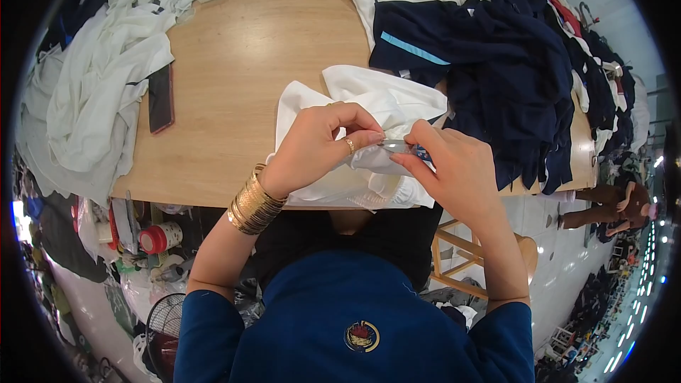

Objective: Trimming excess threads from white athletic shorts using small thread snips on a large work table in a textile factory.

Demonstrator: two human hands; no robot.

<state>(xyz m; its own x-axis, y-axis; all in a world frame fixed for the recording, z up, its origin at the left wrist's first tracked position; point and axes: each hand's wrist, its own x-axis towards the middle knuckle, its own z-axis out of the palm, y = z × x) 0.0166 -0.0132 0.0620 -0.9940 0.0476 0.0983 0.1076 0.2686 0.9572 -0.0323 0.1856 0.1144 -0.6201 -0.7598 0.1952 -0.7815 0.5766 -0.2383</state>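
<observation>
A white garment [305, 103] lies bunched at the table's near edge, under both hands. My left hand [316, 138], with gold bangles at the wrist, pinches a bit of its fabric between thumb and fingers. My right hand [457, 167] is closed around small thread snips [394, 146]. Their metal blades point left, close to my left fingertips, at the pinched cloth. Whether the blades touch a thread is too small to tell.
Loose white fabric [92, 92] covers the table's left side, beside a dark phone [161, 99]. Navy garments [496, 78] are heaped at right. A wooden stool [461, 259] stands below the table; a person [613, 202] is farther off at right.
</observation>
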